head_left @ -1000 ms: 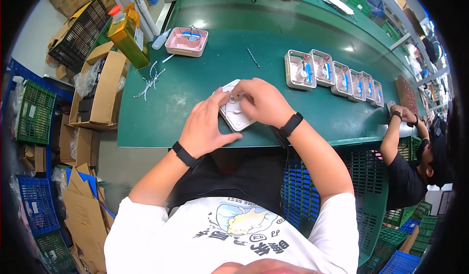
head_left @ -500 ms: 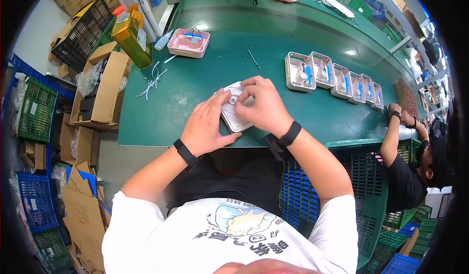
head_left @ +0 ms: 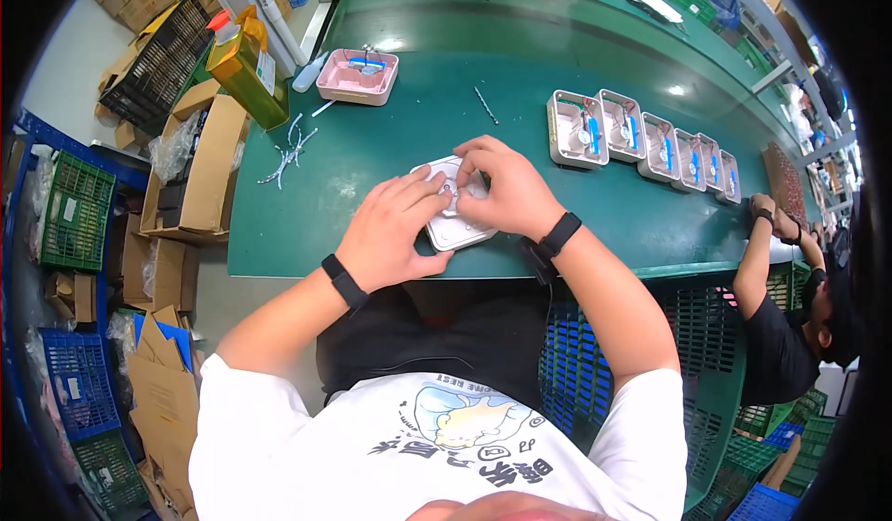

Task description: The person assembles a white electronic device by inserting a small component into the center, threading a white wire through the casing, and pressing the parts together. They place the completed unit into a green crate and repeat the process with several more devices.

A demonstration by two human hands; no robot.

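A white, rounded-rectangular casing (head_left: 457, 234) lies near the table's front edge, between my hands, with a round fitting at its middle. My left hand (head_left: 395, 228) grips it from the left, fingers over the top and thumb at the near edge. From the right, my right hand (head_left: 509, 191) is closed in a pinch at the casing's middle; whatever sits between those fingertips is hidden. Off to the right stands a row of several open pale casings (head_left: 578, 131), holding blue parts and wires. A pink casing (head_left: 356, 77) with a blue part stands at the back left.
Twisted wires (head_left: 290, 152) lie on the green table (head_left: 344, 187) at left, one short wire (head_left: 486, 105) farther back. A yellow-green can (head_left: 249, 71) and a pale bottle (head_left: 310, 72) stand at the left edge. A co-worker (head_left: 790, 317) works at right beyond a green crate (head_left: 692, 363).
My right hand has shifted slightly on the casing, still pinched. My left fingers reach a little farther over its middle. The whole view has turned slightly.
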